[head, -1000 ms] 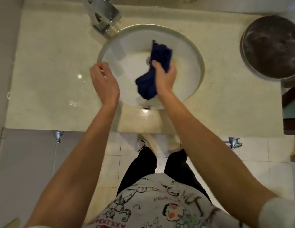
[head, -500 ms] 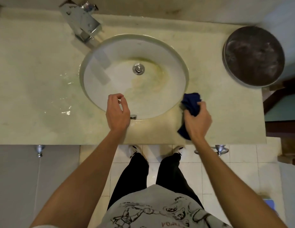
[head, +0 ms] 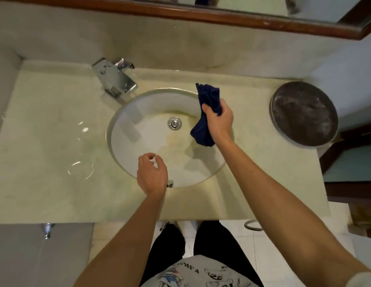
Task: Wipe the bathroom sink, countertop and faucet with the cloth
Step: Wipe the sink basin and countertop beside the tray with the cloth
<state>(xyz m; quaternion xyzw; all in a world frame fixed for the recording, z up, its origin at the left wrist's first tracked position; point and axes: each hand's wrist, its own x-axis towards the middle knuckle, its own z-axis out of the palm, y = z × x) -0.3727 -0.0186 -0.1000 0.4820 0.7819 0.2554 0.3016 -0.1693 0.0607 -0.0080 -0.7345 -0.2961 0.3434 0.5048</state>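
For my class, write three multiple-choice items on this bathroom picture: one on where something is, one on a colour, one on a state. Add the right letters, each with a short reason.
1. Where does the faucet stand relative to the sink?
A. at its far left rim
B. at its near right rim
C. inside the basin

2. What colour is the cloth?
A. white
B. dark blue
C. red

3. What is the left hand doing?
A. gripping the cloth
B. turning the faucet
C. holding nothing

Answers:
1. A: the chrome faucet sits on the countertop beyond the basin's left edge.
2. B: the bunched fabric in the right hand is navy.
3. C: its fingers are loosely curled over the sink's near rim, with nothing in them.
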